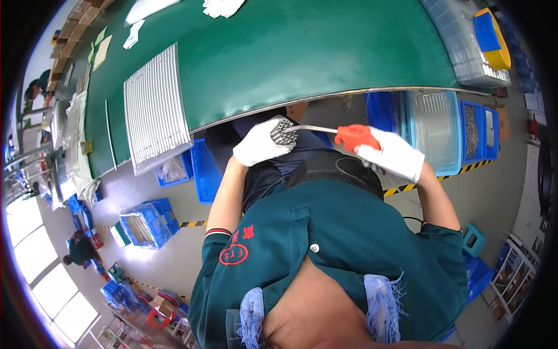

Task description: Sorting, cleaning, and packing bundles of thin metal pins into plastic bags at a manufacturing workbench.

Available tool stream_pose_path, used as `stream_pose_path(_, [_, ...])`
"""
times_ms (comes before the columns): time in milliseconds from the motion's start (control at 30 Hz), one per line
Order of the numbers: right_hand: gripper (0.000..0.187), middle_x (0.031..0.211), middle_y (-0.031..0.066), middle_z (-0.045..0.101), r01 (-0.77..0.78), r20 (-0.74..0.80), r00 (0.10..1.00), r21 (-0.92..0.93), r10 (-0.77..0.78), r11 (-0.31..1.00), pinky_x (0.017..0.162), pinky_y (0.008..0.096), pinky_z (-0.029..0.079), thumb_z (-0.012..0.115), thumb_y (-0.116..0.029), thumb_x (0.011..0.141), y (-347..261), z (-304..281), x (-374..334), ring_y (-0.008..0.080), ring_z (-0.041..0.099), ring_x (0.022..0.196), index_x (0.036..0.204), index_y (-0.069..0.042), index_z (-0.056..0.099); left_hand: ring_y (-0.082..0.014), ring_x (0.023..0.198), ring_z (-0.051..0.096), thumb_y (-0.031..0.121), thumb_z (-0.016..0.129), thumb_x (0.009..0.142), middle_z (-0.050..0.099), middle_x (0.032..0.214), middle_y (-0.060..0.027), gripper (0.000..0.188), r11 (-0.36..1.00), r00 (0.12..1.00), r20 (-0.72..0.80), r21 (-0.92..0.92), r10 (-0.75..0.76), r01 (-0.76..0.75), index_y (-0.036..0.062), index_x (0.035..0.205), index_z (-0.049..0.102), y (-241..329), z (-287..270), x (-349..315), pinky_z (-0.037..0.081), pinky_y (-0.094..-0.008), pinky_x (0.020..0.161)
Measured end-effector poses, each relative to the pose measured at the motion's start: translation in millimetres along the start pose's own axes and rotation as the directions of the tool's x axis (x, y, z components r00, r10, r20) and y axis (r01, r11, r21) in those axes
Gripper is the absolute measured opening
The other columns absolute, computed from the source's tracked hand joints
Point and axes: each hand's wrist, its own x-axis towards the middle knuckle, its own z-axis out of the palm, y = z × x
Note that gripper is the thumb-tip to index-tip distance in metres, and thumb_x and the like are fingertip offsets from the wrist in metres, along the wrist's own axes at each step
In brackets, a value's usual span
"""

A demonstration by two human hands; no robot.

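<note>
My left hand [259, 143], in a white glove, is wrapped round a bundle of thin metal tubes [284, 132] over my lap. The tubes' ends face up in a tight cluster, while their lower lengths are hidden. In my gloved right hand [395, 156] is a red air blow gun [354, 138], gripped by its body. Its bent metal nozzle [317, 128] points left, with the tip at or just above the tube ends; whether they touch I cannot tell.
Before me runs a green-topped table [302, 58], bearing a clear-wrapped row of silvery tubes [154, 104] at left and stacked clear packs [453, 43] with a yellow-and-blue tape roll [493, 38] at right. Blue bins [472, 131] stand under its edge. Another person [81, 249] is far left.
</note>
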Motion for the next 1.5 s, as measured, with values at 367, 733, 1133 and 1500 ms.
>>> stream_pose_path(367, [0.05, 0.075, 0.0045, 0.06, 0.042, 0.032, 0.999, -0.037, -0.041, 0.998, 0.061, 0.0273, 0.046, 0.058, -0.037, 0.085, 3.8, 1.5, -4.6, 0.0128, 0.055, 0.061, 0.126, -0.009, 0.051, -0.0106, 0.071, 0.055, 0.01, 0.076, 0.067, 0.059, 0.08, -0.0024, 0.032, 0.998, 0.999, 0.027, -0.049, -0.039, 0.04, 0.0022, 0.091, 0.056, 6.0, -2.8, 2.6, 0.048, -0.0262, 0.067])
stream_pose_path(733, [0.049, 0.078, 0.0047, 0.062, -0.046, 0.046, 0.998, 0.035, 0.044, 0.998, 0.062, 0.0268, 0.047, 0.058, -0.036, 0.086, 6.6, -0.7, -1.6, 0.0111, 0.056, 0.064, 0.128, -0.012, 0.05, -0.0095, 0.071, 0.053, 0.01, 0.077, 0.067, 0.059, 0.078, -0.0021, 0.034, 0.997, 0.997, -0.01, 0.035, -0.071, 0.072, 0.002, 0.093, 0.057, 10.3, 0.2, 1.3, 0.047, -0.0253, 0.068])
stream_pose_path(1133, [0.053, 0.083, 0.0052, 0.063, -0.066, 0.062, 0.996, 0.02, 0.064, 0.998, 0.067, 0.0274, 0.047, 0.059, -0.039, 0.085, 0.8, -2.7, -7.1, 0.0137, 0.056, 0.07, 0.128, -0.01, 0.05, -0.0091, 0.07, 0.053, 0.008, 0.076, 0.067, 0.059, 0.078, -0.003, 0.031, 0.997, 0.997, 0.025, -0.008, -0.078, 0.078, 0.0009, 0.091, 0.057, 9.4, -2.5, 3.7, 0.048, -0.0245, 0.068])
stream_pose_path(1500, [0.05, 0.08, 0.0026, 0.061, -0.121, 0.059, 0.991, 0.039, 0.118, 0.992, 0.062, 0.0252, 0.046, 0.06, -0.035, 0.085, -7.2, -3.8, -11.6, 0.0095, 0.053, 0.064, 0.127, -0.009, 0.051, -0.0177, 0.075, 0.06, 0.017, 0.074, 0.07, 0.063, 0.083, -0.0074, 0.033, 0.999, 0.998, 0.054, 0.007, -0.045, 0.044, 0.0024, 0.095, 0.059, 2.0, -5.5, 3.9, 0.049, -0.0285, 0.071])
